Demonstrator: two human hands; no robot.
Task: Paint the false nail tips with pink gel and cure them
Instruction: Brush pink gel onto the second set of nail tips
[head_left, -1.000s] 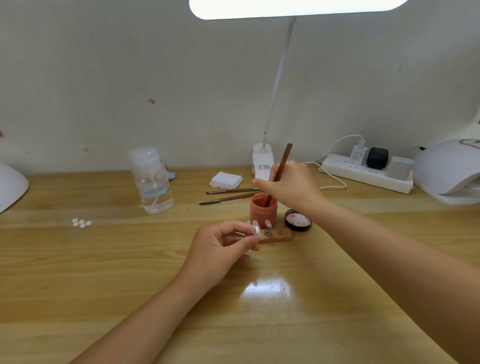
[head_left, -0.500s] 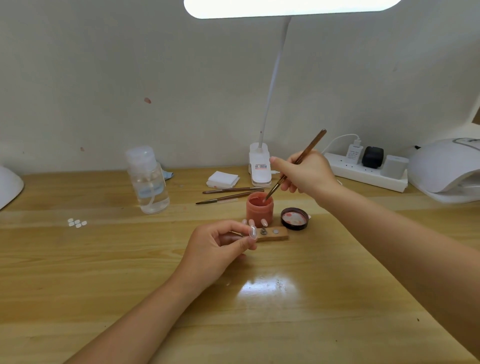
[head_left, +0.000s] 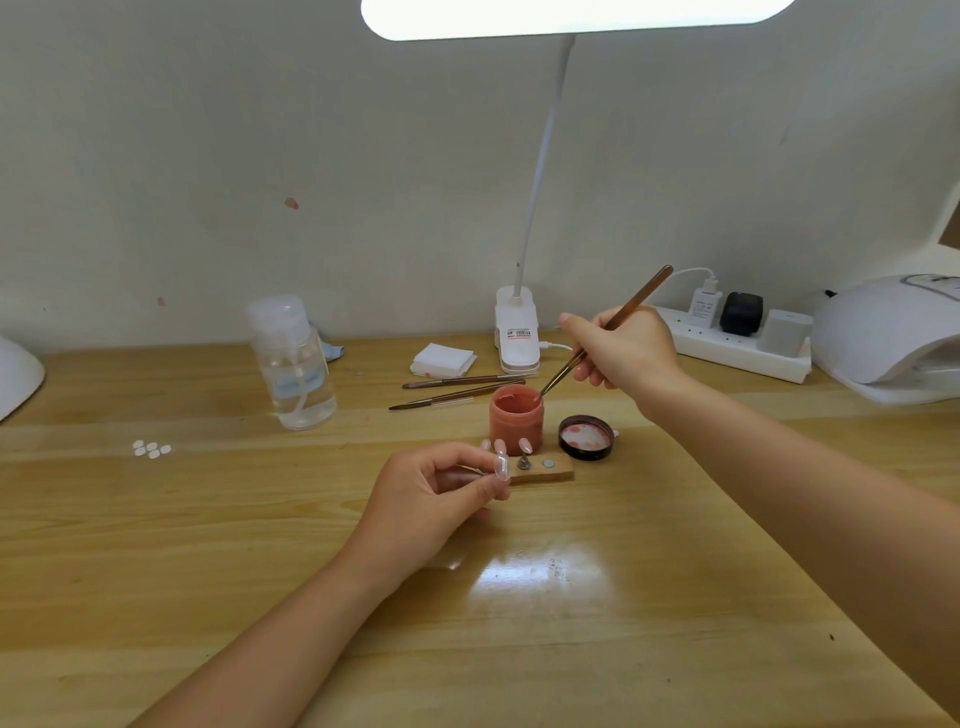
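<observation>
Nearest on the wooden counter (head_left: 571, 649), the left hand (head_left: 431, 499) has its fingers (head_left: 485, 491) curled, thumb and forefinger pinching a thin holder with one clear nail tip (head_left: 501, 466) at its end, held just above the surface. Right behind that tip lies one small wooden block (head_left: 550, 470) carrying a metal peg and a round metal disc, and three pale pink nail tips (head_left: 500, 447) stand along its far edge. Touching or just behind the block is one open pink jar (head_left: 516, 422) of gel, and beside it to the right its one dark lid (head_left: 586, 437) lies upturned, smeared pink inside. The right hand (head_left: 626, 351) reaches in from the right, its fingers (head_left: 576, 325) pinching one brown brush (head_left: 631, 306) that slants down so the bristle end sits at the jar's rim. Behind the jar two more brushes (head_left: 457, 389) lie side by side, near one stack of white pads (head_left: 442, 359). To the left stands one clear pump bottle (head_left: 293, 364), and further left five small white dots (head_left: 150, 449) cluster on the wood. Against the wall are one clip lamp (head_left: 517, 338), one white power strip (head_left: 737, 343) with three plugs, and a white curing lamp (head_left: 893, 338) at the far right; another white rounded object (head_left: 18, 374) shows at the left edge.
</observation>
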